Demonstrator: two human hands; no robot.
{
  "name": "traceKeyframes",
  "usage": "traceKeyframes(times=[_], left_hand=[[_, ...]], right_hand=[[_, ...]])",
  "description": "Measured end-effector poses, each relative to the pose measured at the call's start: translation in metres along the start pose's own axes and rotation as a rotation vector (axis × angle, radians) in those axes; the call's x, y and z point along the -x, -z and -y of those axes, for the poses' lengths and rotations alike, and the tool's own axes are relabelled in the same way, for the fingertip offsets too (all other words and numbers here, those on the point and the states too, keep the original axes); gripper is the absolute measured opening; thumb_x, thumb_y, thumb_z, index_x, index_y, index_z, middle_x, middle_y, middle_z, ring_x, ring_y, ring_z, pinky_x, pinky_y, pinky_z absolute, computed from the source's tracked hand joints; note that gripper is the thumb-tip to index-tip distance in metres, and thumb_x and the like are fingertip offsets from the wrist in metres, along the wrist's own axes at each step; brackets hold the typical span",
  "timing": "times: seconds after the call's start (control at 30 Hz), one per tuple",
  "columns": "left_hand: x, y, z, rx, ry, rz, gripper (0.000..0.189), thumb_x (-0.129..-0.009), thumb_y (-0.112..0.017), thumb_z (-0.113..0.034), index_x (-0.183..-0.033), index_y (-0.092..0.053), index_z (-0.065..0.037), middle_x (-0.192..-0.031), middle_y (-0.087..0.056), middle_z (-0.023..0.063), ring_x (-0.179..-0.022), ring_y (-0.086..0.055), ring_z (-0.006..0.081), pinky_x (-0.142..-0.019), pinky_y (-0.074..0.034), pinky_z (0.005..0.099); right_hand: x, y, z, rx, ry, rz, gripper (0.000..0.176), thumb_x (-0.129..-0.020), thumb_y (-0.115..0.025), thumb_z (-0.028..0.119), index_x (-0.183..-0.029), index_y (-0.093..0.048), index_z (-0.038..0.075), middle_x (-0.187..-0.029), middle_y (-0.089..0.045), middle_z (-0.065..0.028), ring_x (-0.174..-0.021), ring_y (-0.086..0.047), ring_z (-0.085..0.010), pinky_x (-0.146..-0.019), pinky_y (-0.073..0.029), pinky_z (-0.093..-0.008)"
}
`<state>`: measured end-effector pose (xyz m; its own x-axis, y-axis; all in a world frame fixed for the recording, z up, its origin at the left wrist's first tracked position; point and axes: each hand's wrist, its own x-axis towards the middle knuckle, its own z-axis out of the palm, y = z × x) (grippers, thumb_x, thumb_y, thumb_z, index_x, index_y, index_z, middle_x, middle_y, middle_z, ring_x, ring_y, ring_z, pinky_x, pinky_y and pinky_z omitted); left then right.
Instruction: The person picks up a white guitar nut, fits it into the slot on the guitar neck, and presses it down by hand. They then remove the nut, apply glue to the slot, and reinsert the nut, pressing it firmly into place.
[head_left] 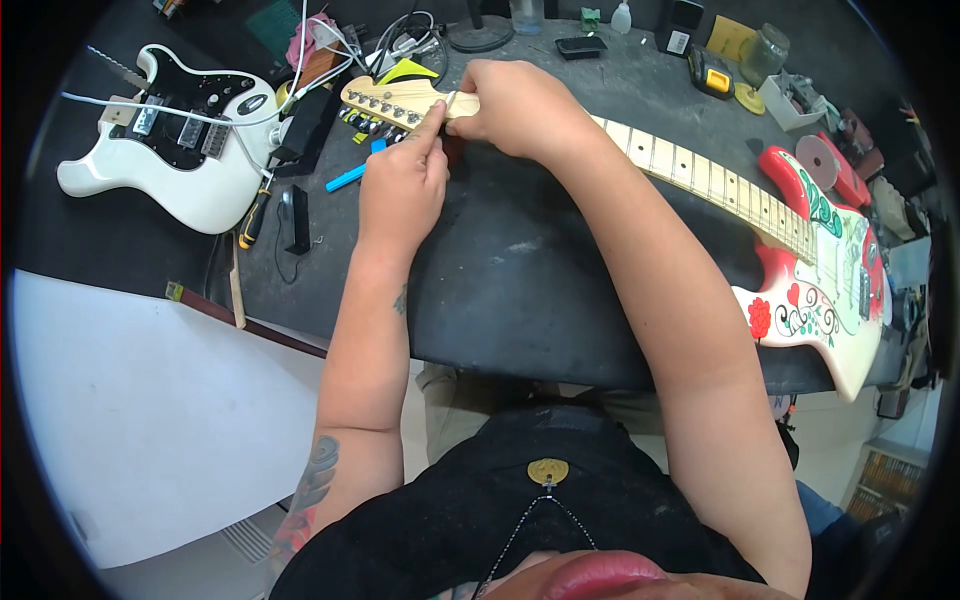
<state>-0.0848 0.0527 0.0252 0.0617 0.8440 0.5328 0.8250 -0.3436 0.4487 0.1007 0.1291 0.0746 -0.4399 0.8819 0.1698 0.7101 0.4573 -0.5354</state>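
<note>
The dark bench (510,290) is crowded along its far edge and at both ends. On the left lies a white guitar body (195,180) with a black plate, and a white cable (175,114) runs across it. A screwdriver (252,222) and a small black box (297,218) lie just beside it. Tangled cords (405,38) sit behind the headstock (392,100) of the painted guitar (835,335), and a blue tool (347,179) lies near it on the close side. At the far right are a tape measure (712,76), a glass jar (768,50) and a white bin (792,103).

The painted guitar spans the bench, headstock to the left, flowered body at the right end; the right forearm covers part of its neck (700,172).

The left hand (403,185) reaches up with its index finger straight, the tip touching the guitar where headstock meets neck; the other fingers fold in, and whether they hold anything cannot be told. The right hand (520,108) is clamped around the neck just beside that fingertip, thumb on the near edge, knuckles bent over the far one.
</note>
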Motion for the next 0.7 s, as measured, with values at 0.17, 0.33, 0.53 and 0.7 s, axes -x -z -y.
traceKeyframes(times=[0.17,0.33,0.53,0.7], left_hand=[[-0.001,0.000,0.000,0.014,0.024,0.018,0.044,-0.107,-0.061,-0.006,-0.149,-0.071,-0.010,-0.069,-0.071,0.0100,-0.062,-0.068,0.0136,-0.068,-0.056,0.0318],[-0.003,-0.002,-0.001,0.009,0.037,0.007,0.044,-0.106,-0.061,-0.007,-0.148,-0.072,-0.011,-0.066,-0.069,0.0095,-0.060,-0.066,0.0125,-0.067,-0.055,0.0311],[-0.006,-0.004,-0.001,0.010,0.040,-0.006,0.043,-0.106,-0.062,-0.008,-0.147,-0.073,-0.011,-0.065,-0.068,0.0092,-0.060,-0.065,0.0120,-0.066,-0.055,0.0314],[-0.008,-0.005,0.000,0.041,0.030,-0.019,0.041,-0.103,-0.063,-0.009,-0.143,-0.075,-0.009,-0.073,-0.069,0.0177,-0.065,-0.069,0.0264,-0.068,-0.056,0.0384]], right_hand=[[-0.002,-0.003,-0.002,0.003,0.012,-0.021,0.054,-0.088,-0.086,0.036,-0.127,-0.074,0.000,-0.103,-0.080,-0.0223,-0.092,-0.079,-0.0347,-0.083,-0.061,-0.0455],[0.001,-0.002,0.001,0.002,0.013,-0.037,0.034,-0.090,-0.081,0.033,-0.095,-0.081,0.000,-0.082,-0.079,-0.0166,-0.089,-0.080,-0.0357,-0.084,-0.063,-0.0477],[0.000,-0.006,-0.002,0.017,0.038,-0.046,0.037,-0.091,-0.081,0.032,-0.107,-0.079,-0.001,-0.096,-0.081,-0.0196,-0.096,-0.080,-0.0352,-0.086,-0.063,-0.0479],[0.007,0.001,0.004,0.007,0.054,-0.103,0.048,-0.091,-0.081,0.031,-0.129,-0.073,0.003,-0.108,-0.082,-0.0185,-0.103,-0.080,-0.0337,-0.091,-0.062,-0.0473]])
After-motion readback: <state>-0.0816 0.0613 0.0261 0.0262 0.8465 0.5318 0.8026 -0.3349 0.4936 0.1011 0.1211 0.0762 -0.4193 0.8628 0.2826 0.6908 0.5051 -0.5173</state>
